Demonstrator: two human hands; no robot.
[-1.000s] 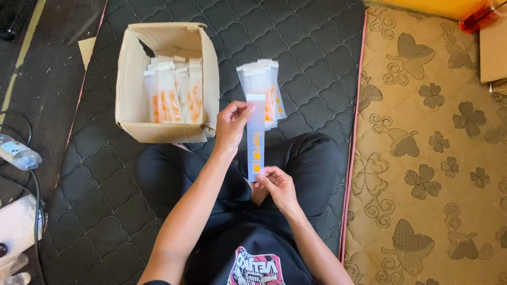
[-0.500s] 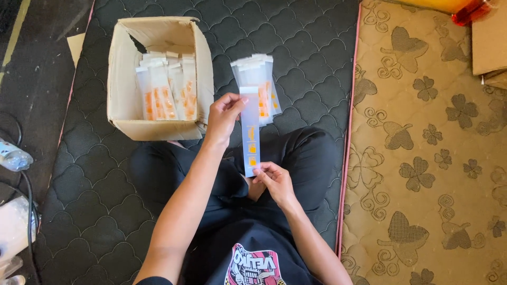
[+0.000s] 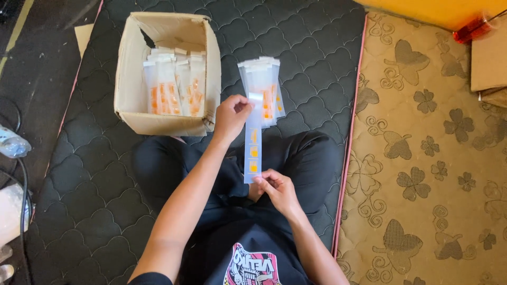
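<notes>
At centre, the left hand (image 3: pixel 231 116) pinches the top of a clear narrow packet (image 3: pixel 253 142) while the right hand (image 3: pixel 277 190) pinches its bottom at six o'clock. The packet's orange contents are too small to identify; it partly covers a packet pile (image 3: pixel 266 87) at twelve o'clock.

A red bottle (image 3: pixel 471 27) is cut off at the top edge. Contents of the clear sleeve (image 3: pixel 253 138) blur into orange squares.

Home floor: quilted mattress (image 3: pixel 317 47), patterned mat (image 3: pixel 433 158).

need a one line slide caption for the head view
Left hand and right hand hold a clear plastic sleeve between them, beside a cardboard box of similar sleeves.
</notes>
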